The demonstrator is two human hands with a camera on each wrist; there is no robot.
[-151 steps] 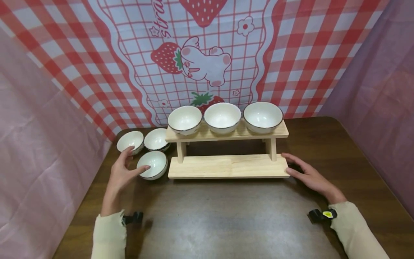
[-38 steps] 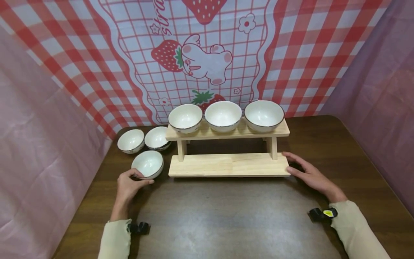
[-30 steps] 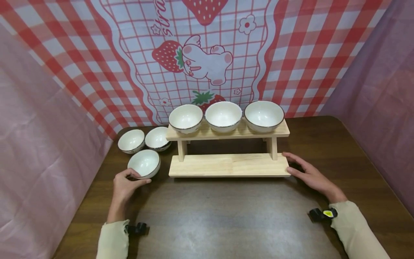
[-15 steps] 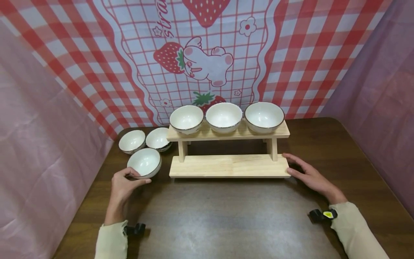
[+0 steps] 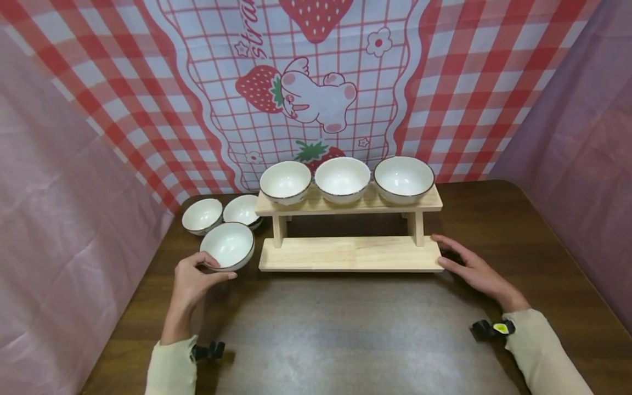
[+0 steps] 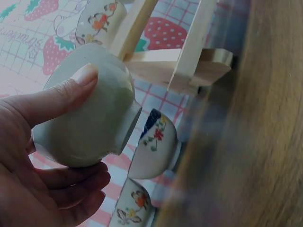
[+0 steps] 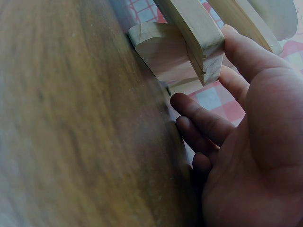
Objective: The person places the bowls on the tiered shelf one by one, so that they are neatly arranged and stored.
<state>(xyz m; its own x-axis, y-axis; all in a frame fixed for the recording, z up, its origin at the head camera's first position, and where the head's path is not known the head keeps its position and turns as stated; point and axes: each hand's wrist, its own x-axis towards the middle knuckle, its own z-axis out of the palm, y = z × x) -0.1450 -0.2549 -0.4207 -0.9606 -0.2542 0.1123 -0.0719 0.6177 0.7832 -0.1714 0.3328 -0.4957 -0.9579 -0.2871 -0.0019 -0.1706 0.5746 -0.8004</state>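
Observation:
My left hand [image 5: 190,277] grips a white bowl [image 5: 229,245] with a dark rim, thumb on the near side and fingers beneath. In the left wrist view this plain-sided bowl [image 6: 90,113] is raised and tilted. Two more bowls, a left one [image 5: 202,215] and a right one [image 5: 241,209], stand behind it on the table. My right hand [image 5: 476,272] touches the right end of a two-tier wooden stand [image 5: 350,254] with thumb and index fingertips. The right wrist view shows its other fingers loosely bent beside the wood. Nothing stands on the lower tier.
On the upper tier sit three bowls: left [image 5: 285,181], middle [image 5: 343,179] and right [image 5: 404,178]. A red-and-white strawberry cloth [image 5: 316,104] hangs behind the dark wooden table [image 5: 355,329]. Pink drapes [image 5: 64,230] hang at the sides.
My left hand has gone from hovering over the front bowl to gripping it. The bowl first slid left toward me, then rose and shifted right. My right hand stays at the stand's end.

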